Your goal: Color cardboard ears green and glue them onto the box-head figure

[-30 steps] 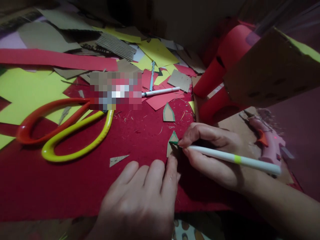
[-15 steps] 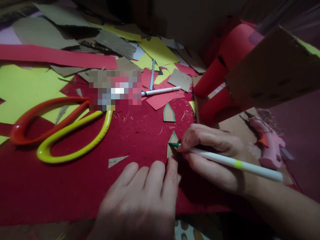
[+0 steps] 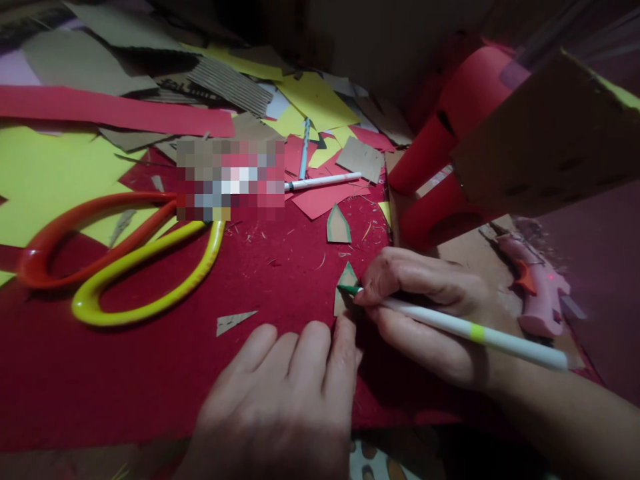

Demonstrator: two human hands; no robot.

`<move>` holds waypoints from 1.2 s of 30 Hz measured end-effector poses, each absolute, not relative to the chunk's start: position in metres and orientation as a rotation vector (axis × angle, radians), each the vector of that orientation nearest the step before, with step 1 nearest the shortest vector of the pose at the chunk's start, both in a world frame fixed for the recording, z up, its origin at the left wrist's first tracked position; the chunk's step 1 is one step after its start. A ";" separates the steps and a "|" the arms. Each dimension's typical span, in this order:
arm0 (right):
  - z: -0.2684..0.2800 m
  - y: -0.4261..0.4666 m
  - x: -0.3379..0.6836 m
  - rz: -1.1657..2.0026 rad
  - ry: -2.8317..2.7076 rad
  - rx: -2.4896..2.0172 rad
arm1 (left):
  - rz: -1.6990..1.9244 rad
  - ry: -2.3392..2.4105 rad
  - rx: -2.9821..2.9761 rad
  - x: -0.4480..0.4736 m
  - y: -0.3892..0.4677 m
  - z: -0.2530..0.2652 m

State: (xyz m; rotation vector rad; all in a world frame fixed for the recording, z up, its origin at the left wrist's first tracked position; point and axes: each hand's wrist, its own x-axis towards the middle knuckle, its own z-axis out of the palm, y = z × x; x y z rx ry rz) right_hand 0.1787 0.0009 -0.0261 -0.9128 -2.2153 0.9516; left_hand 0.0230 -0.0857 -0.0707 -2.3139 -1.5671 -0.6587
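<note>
My right hand (image 3: pixel 425 300) is closed around a white felt-tip pen (image 3: pixel 440 320) with a green tip and a yellow-green band. Its tip touches the left edge of a small pointed cardboard piece (image 3: pixel 345 303) edged partly in green. My left hand (image 3: pixel 295 380) rests on the red surface with fingers laid forward, the index fingertip on the bottom of that piece. Just beyond lies a second pointed cardboard piece (image 3: pixel 339 227) with a green border. A cardboard sliver (image 3: pixel 235 323) is in front of the left fingers.
Scissors with red and yellow handles (image 3: pixel 145 313) lie at left, their blades blurred out. Paper and cardboard scraps (image 3: pixel 320 100) cover the back. At right stand red paper tubes (image 3: pixel 425 153) with a cardboard panel (image 3: pixel 545 140), and a pink glue gun (image 3: pixel 537 293) lies nearby.
Both hands keep nearly the same places. The pen's back end has dipped very slightly, and its green tip stays at the cardboard's left edge.
</note>
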 end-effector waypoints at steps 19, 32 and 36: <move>-0.027 -0.006 0.180 0.971 -1.944 -1.189 | -0.599 -1.564 -2.310 0.024 -0.083 -0.068; -0.022 -0.004 0.180 0.975 -2.116 -1.150 | -0.629 -1.518 -2.307 0.023 -0.084 -0.069; -0.022 -0.004 0.179 0.935 -2.162 -1.113 | -0.637 -1.525 -2.300 0.023 -0.083 -0.070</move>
